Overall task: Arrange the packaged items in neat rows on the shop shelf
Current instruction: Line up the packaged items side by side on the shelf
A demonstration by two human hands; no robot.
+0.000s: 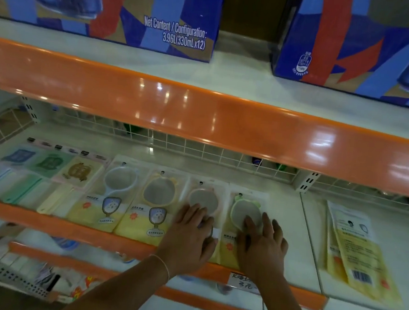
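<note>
Several packaged hand mirrors lie side by side on the white shelf (283, 226): a blue-rimmed pack (111, 191), a yellow-rimmed pack (153, 200), a pink-rimmed pack (203, 196) and a green-rimmed pack (244, 207). My left hand (191, 240) lies flat on the lower part of the pink-rimmed pack, fingers spread. My right hand (263, 246) presses flat on the green-rimmed pack, covering its lower half. Neither hand grips anything. A small stack of similar packs (358, 250) lies turned over and askew on the shelf to the right.
Flat blue, green and brown packaged items (49, 163) fill the shelf's left end. An orange shelf lip (202, 115) overhangs above, with drink cartons (136, 13) on top. A white wire grid (199, 149) backs the shelf. A handwritten price tag (244, 280) sits on the front edge.
</note>
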